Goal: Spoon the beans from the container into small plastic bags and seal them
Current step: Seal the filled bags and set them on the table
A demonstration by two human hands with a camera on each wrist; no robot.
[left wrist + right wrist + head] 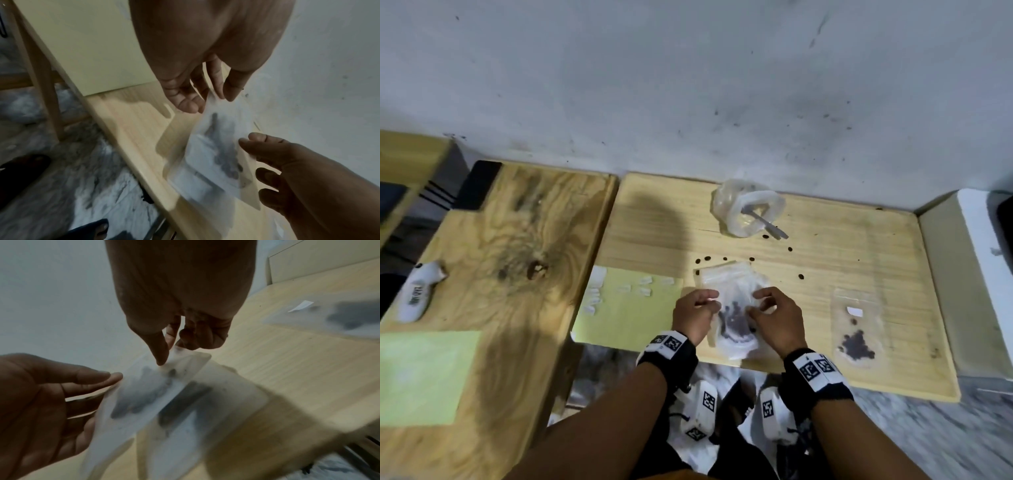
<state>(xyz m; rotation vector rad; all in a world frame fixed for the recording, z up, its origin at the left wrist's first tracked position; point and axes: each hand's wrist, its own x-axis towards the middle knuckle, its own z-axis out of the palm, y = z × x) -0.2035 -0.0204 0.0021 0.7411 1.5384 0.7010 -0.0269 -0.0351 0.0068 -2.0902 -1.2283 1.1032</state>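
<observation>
- Holding a small clear bag point(734, 318) between them, both hands work at the near edge of the pale counter point(859, 246).
- The left hand point(693, 317) pinches the bag's left side between thumb and fingertips; the other fingers are loosely curled.
- The right hand point(777, 320) pinches the bag's right side the same way, thumb against a fingertip.
- The wrist views show the bag point(218, 155) stretched between the two pinches, lifted partly off the counter; motion blur hides whether its strip is closed.
- Dark beans point(736, 320) sit in a clump in the bag's lower half.
- More empty bags point(726, 270) lie just beyond the held bag, touching it.
- Right of the held bag, well apart, a second bag point(858, 329) lies flat with a heap of beans in it and a white label near its top.
- Beyond the held bag, near the wall, stands the clear container point(748, 209) with a spoon point(767, 222) leaning out of it toward the right.
- Loose beans point(751, 259) are scattered on the counter between the container and the held bag.
- Left of the held bag lies a yellow-green sheet point(630, 308) bearing small white labels point(645, 291).
- Farther left, on a darker wooden board point(524, 240), rests a white device point(417, 291) and another green sheet point(424, 377).
</observation>
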